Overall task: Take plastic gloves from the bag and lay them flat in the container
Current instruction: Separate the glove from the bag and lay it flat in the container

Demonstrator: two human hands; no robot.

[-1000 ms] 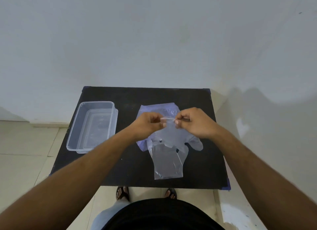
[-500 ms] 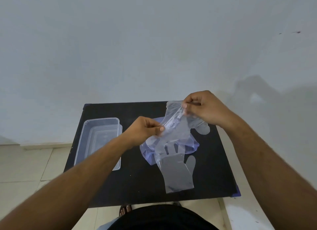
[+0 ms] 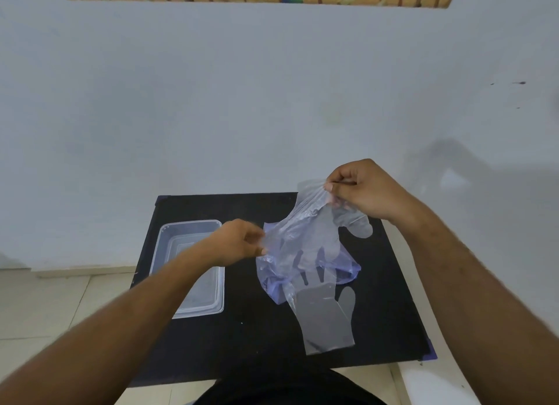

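A clear plastic glove (image 3: 305, 223) is stretched in the air between my hands. My right hand (image 3: 363, 193) pinches its upper edge above the table's far right. My left hand (image 3: 239, 242) pinches its lower left edge. Under it the bluish plastic bag (image 3: 348, 271) lies crumpled on the black table (image 3: 242, 338). Another clear glove (image 3: 326, 320) lies flat on the table, its fingers reaching into the bag. The clear rectangular container (image 3: 193, 232) stands at the table's left, partly hidden by my left forearm.
A pale wall (image 3: 272, 102) rises right behind the table. Tiled floor (image 3: 45, 308) lies to the left. A white surface (image 3: 438, 386) adjoins the table's right front corner. My dark clothing shows at the bottom edge.
My right hand has risen and moved right with the glove, stretching it out. My left hand keeps its hold lower down. The view has tilted upward.
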